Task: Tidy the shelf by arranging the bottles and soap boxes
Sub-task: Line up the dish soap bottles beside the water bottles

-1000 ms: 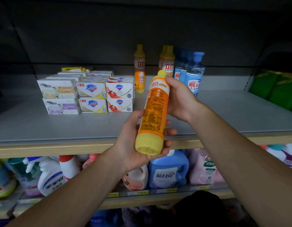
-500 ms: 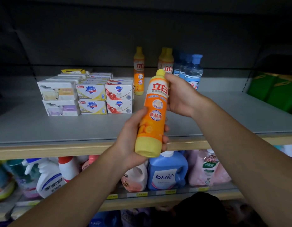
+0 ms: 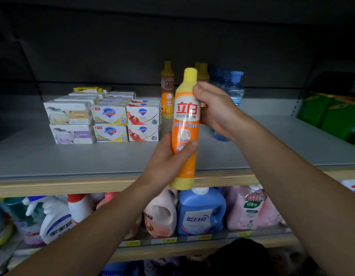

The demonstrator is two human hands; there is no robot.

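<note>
1. The person holds an orange bottle [image 3: 185,128] upright in front of the shelf [image 3: 53,156], above its front edge, label facing them.
2. The left hand [image 3: 168,156] wraps around the lower half of the bottle, thumb across the front. The right hand [image 3: 214,110] curls around the upper part just below the yellow neck. Both hands are clamped on it, which I take as steadying it upright before it goes down.
3. At the back of the shelf stand more orange bottles [image 3: 167,90] of the same kind, and just to their right a cluster of clear bottles with blue caps [image 3: 235,86]. The held bottle most likely belongs with its orange mates, so the next move is probably to set it in that row.
4. To the left sit soap boxes [image 3: 110,120], stacked two high in rows running back, labels facing front; they look orderly already.
5. The shelf below carries jugs: a blue jug [image 3: 200,214], a pink jug [image 3: 162,214], pink refill pouches [image 3: 252,210] and spray bottles [image 3: 53,222] to the left. What fills any of them cannot be seen.
6. Green packs [image 3: 332,116] lie at the far right.
</note>
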